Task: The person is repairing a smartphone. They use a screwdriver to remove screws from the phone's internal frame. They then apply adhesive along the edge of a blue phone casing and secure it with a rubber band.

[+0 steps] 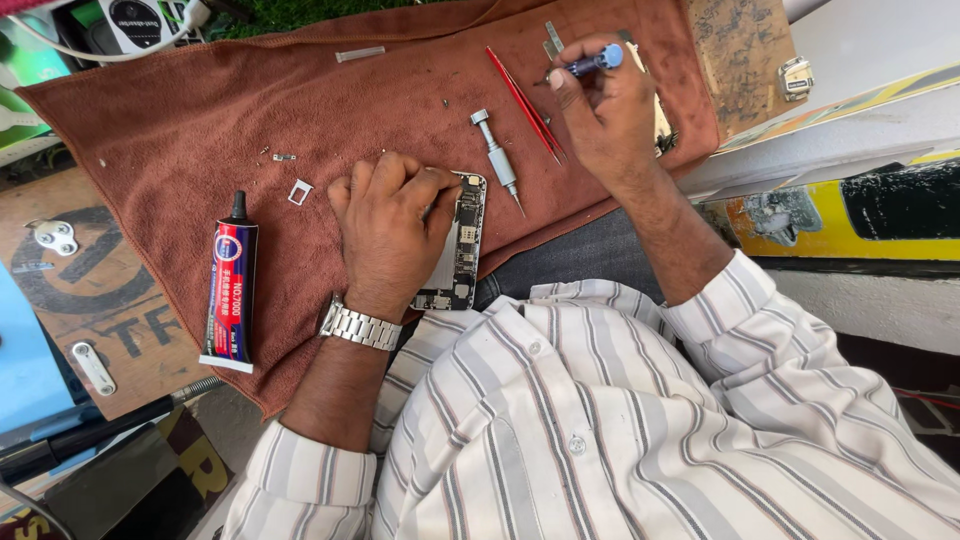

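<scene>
Opened smartphone chassis (pixel 462 245) lay on brown towel (pixel 200 130), partly under left hand (pixel 390 235), exposed circuit board facing up. Judged light, stiff, fragile; best gripped by metal side edges, not board. Left hand curled, fingers pressing phone down. Right hand (pixel 600 110) closed around blue-capped screwdriver (pixel 590 64). Nearby: black glue tube (pixel 230 290), grey screwdriver (pixel 497 160), red tweezers (pixel 527 105), loose screws (pixel 272 153).
</scene>
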